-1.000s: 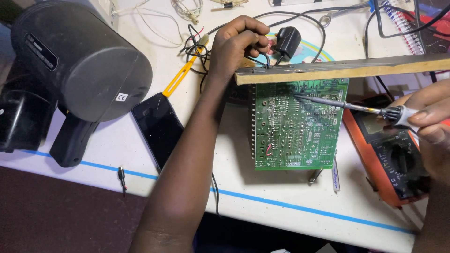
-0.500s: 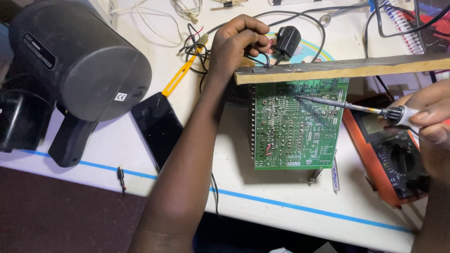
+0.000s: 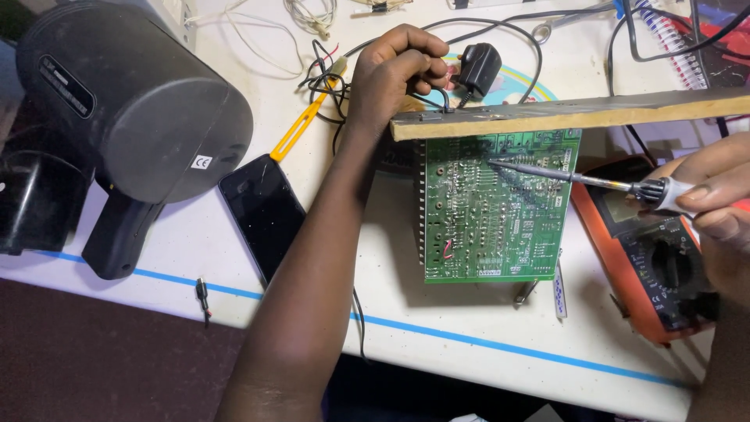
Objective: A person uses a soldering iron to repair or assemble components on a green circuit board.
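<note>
**Soldering iron tip on the green board**

The slim metal-tipped soldering iron [image 3: 578, 178] rests its point on the upper solder side of the green rectangular circuit board [image 3: 500, 211], which hangs below a long wooden strip [image 3: 578, 116] on the white table [image 3: 437, 336]. Best kept steady on one joint, clear of neighbouring pads. The right hand [image 3: 715, 207] has its fingers closed tight round the iron's handle. The left hand [image 3: 394, 74] is curled nearly shut at the strip's left end, pinching thin black wire [image 3: 437, 98]; an orange multimeter [image 3: 656, 266] lies beside the board
</note>
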